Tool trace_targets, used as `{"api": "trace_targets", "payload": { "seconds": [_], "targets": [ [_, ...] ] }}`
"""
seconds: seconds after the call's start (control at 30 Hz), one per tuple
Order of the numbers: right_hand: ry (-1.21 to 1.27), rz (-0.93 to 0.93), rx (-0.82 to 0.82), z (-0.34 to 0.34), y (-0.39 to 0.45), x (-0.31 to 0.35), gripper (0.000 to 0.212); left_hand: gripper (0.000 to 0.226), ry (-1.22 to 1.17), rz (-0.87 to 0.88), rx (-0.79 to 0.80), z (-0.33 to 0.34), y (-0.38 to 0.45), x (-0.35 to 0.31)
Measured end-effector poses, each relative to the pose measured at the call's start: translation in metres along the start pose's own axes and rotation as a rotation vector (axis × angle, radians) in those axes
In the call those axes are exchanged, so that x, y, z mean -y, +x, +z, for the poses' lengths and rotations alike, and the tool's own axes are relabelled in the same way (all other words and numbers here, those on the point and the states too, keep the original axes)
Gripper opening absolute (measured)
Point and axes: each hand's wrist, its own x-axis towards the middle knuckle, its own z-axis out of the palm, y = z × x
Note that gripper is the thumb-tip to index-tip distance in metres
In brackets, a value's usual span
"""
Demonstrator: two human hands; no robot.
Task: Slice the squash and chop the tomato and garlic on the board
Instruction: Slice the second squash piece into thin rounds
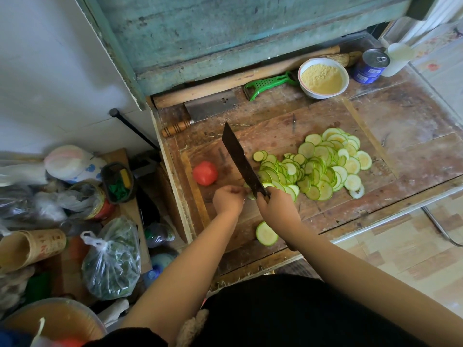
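Single head-worn view, wide-angle, looking steeply down and forward from above person's chest. Close over cutting board [288,136] on worn table [413,116]; wall ahead at top, cluttered floor at left edge, edges bowed by lens.

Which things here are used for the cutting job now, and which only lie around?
In use: knife in right hand; left hand steadying the squash end; squash slices; tomato; board.

Lying about: cleaver, green peeler, bowl of yellow meal, can, rolling pin.
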Motion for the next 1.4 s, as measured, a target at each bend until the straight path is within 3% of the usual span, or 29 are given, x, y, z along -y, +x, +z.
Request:
{"api": "trace_targets", "payload": {
  "seconds": [1.4],
  "targets": [
    [0.003, 0.020, 0.028, -0.007, 0.002, 0.002, 0.025, 0.020, -0.072, -0.018, 0.040, -0.005, -0.006, -0.003]
  ]
}}
